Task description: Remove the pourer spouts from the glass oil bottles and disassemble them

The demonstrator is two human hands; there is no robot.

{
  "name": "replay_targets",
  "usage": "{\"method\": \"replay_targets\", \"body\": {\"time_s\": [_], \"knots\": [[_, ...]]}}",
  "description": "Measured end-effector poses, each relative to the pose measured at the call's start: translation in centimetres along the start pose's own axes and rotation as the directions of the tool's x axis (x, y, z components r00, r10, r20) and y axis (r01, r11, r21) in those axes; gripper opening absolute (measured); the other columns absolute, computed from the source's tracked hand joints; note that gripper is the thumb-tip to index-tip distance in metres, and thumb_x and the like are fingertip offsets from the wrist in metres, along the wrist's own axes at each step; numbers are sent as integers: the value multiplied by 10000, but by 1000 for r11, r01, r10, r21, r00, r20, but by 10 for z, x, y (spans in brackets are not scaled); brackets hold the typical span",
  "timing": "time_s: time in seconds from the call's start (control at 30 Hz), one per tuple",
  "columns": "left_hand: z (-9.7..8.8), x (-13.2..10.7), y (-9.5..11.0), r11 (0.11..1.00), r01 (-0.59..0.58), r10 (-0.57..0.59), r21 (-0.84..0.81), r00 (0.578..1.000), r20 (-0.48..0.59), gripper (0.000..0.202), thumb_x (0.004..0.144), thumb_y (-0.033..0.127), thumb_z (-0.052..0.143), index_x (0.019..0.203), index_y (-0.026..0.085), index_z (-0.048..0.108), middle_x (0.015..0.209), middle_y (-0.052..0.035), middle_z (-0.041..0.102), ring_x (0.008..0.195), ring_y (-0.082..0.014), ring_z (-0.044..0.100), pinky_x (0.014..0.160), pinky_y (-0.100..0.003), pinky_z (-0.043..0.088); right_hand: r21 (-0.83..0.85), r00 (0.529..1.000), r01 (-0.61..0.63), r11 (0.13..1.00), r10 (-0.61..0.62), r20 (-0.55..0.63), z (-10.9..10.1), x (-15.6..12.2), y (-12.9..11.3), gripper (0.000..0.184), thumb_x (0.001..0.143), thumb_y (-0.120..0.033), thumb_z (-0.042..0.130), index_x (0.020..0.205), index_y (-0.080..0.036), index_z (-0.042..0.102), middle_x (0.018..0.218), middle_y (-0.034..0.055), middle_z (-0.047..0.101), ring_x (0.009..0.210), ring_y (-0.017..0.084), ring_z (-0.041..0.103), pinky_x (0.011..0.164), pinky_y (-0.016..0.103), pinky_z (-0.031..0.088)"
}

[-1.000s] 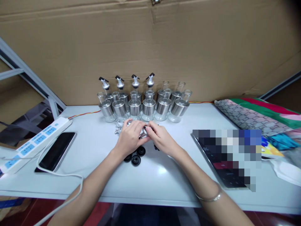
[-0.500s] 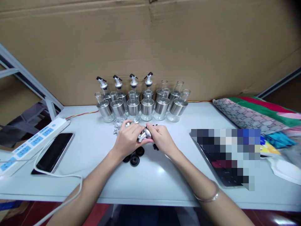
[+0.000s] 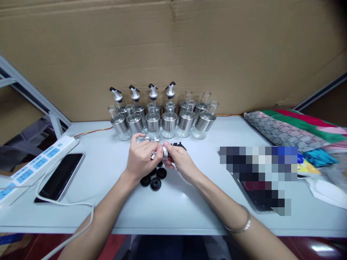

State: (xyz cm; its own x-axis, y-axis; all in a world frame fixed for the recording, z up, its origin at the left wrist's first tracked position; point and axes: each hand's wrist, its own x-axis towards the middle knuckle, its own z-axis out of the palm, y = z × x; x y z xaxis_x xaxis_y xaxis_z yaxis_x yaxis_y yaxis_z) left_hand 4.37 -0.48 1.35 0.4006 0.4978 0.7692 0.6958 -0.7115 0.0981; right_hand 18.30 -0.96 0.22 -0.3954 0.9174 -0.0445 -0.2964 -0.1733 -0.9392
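Observation:
A silver pourer spout is held between both hands above the middle of the table. My left hand is closed round its narrow end, the index finger raised. My right hand pinches its round base with thumb and fingers. Just below the hands lie several black round stoppers. Small black parts lie beyond my right hand, partly covered by it. More silver spout pieces show behind my left hand, mostly hidden.
Two rows of glass bottles with steel sleeves stand at the back; several rear ones carry pourers. At left are a power strip, a phone and a white cable. A blurred-out device and colourful fabric lie at right.
The spout has turned and shifted slightly left in my fingers. My left index finger has lifted, and my right hand has drawn a little lower, uncovering more small black parts.

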Motion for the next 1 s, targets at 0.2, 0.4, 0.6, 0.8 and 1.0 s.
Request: {"method": "replay_targets", "body": {"time_s": [0.2,0.4,0.6,0.8,1.0], "knots": [[-2,0,-5,1000,22,-23,-10,998,-58,411,915,141,377,511,175,443,427,70,494,399,-75,387,795,-330,390,137,990,-47,989,27,141,-5,-4,-6,415,703,-502,710,703,-189,437,558,-93,367,463,43,326,461,194,262],[8,-7,-1,984,80,-81,-159,997,0,417,951,250,393,549,174,471,454,64,494,441,-77,438,785,-304,422,88,996,6,996,-14,84,-11,2,-7,400,741,-470,643,624,-189,384,550,-88,299,449,38,262,423,191,177],[15,-9,4,961,158,-172,-226,984,-43,439,962,360,350,566,192,435,465,48,435,465,-104,387,696,-283,462,-16,998,27,999,-27,52,-12,4,-3,435,765,-575,567,629,-196,401,503,-99,259,423,38,188,404,200,112],[13,-8,5,883,292,-264,-368,956,127,500,969,437,302,556,198,454,504,7,509,594,-142,501,666,-281,451,1,990,54,999,-54,130,-13,2,-8,456,754,-594,590,626,-175,464,486,-79,346,430,44,243,398,202,137],[9,-5,-1,735,417,-316,-534,908,274,569,917,605,298,553,198,457,520,-7,554,543,-138,507,595,-285,434,18,993,28,999,-30,115,-14,0,-7,447,724,-595,631,697,-157,546,553,-10,571,431,60,414,415,207,241]]}}
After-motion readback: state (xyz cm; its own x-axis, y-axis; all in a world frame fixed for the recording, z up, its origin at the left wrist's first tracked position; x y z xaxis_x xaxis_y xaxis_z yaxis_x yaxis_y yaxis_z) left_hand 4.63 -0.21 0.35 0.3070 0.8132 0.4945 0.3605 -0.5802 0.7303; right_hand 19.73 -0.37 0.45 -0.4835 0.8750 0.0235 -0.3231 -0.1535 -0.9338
